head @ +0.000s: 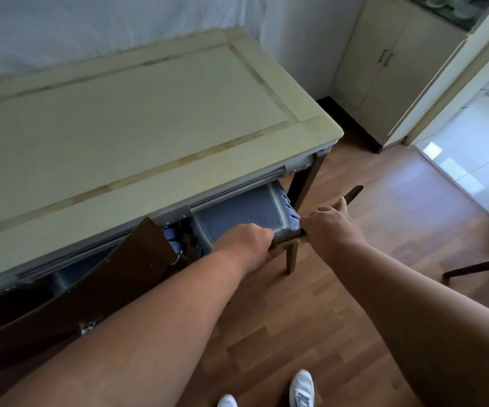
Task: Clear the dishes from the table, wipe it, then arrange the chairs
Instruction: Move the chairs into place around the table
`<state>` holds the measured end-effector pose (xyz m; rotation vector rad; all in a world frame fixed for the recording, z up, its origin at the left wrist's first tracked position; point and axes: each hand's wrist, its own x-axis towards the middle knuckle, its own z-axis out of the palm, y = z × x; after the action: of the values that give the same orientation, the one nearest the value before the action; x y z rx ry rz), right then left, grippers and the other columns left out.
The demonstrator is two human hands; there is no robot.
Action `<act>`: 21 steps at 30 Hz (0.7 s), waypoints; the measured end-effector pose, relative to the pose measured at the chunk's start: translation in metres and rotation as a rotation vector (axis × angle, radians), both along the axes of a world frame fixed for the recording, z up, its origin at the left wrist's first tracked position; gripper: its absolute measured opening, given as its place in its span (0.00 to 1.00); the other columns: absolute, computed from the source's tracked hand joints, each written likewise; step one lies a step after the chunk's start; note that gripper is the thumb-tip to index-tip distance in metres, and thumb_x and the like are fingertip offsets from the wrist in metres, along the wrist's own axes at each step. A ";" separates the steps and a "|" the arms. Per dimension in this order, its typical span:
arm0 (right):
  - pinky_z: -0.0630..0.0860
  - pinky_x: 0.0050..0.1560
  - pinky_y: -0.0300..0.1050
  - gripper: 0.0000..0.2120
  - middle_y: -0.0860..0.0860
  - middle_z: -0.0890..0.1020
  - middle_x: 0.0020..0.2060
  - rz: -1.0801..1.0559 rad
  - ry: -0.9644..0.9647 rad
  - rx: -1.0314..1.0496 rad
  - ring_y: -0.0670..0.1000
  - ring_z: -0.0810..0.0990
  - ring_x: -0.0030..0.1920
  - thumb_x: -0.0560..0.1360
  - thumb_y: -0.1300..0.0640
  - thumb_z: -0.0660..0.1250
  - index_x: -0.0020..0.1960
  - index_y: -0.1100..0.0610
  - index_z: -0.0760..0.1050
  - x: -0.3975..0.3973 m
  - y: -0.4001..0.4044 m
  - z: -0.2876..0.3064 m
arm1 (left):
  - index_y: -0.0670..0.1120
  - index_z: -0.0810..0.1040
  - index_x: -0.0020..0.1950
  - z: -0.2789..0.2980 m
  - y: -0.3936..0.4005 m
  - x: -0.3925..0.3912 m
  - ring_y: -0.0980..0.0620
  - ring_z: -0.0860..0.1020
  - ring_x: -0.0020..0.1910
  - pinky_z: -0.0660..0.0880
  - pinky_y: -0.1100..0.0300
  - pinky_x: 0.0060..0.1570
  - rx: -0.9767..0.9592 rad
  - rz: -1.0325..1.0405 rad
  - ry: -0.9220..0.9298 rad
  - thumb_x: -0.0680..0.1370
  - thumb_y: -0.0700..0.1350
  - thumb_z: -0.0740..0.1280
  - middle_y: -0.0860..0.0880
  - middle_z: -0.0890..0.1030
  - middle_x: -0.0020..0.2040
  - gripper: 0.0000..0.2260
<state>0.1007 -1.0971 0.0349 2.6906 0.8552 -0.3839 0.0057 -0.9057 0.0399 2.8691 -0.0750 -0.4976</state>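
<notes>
Left hand [246,242] and right hand [330,223] grip the chair [252,212], seat partly under the table [137,118], whose visible top appears cleared; chair arranging remains.

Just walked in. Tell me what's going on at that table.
A person is tucking a chair with a blue cushion under the table. The left hand and right hand both grip the chair's dark wooden frame, and the seat is already partly beneath the tabletop. No dishes show on the visible tabletop. Another chair stands at the table to the left.
</notes>
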 end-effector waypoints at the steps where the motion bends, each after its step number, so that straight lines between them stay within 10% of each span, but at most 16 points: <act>1: 0.60 0.77 0.73 0.11 0.48 0.83 0.45 0.017 0.000 -0.015 0.56 0.81 0.56 0.81 0.58 0.67 0.44 0.46 0.71 0.006 0.005 0.003 | 0.50 0.79 0.53 -0.003 0.004 0.007 0.41 0.80 0.48 0.79 0.49 0.46 0.010 0.016 -0.002 0.84 0.59 0.62 0.45 0.83 0.51 0.14; 7: 0.61 0.78 0.72 0.08 0.50 0.81 0.47 0.122 0.027 -0.116 0.58 0.83 0.55 0.83 0.60 0.65 0.52 0.48 0.77 0.031 0.031 0.026 | 0.51 0.81 0.55 0.001 0.025 0.035 0.43 0.81 0.50 0.79 0.49 0.49 0.036 0.053 0.079 0.82 0.63 0.67 0.47 0.83 0.51 0.16; 12: 0.76 0.60 0.57 0.06 0.50 0.81 0.49 0.332 0.124 -0.073 0.58 0.83 0.56 0.86 0.55 0.64 0.61 0.49 0.78 0.070 0.039 0.035 | 0.52 0.81 0.54 -0.002 0.033 0.053 0.45 0.82 0.48 0.81 0.48 0.48 0.136 0.102 0.104 0.81 0.65 0.67 0.48 0.83 0.48 0.17; 21: 0.75 0.43 0.50 0.15 0.48 0.75 0.40 0.660 0.281 -0.138 0.55 0.75 0.42 0.85 0.35 0.60 0.52 0.46 0.70 0.134 0.053 0.024 | 0.53 0.76 0.50 -0.001 0.040 0.070 0.45 0.79 0.44 0.79 0.50 0.44 0.207 0.148 0.133 0.82 0.65 0.66 0.49 0.79 0.46 0.16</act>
<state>0.2344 -1.0446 0.0589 2.0909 1.6478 -0.6317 0.0762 -0.8658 0.0386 2.9998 0.2217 -0.7019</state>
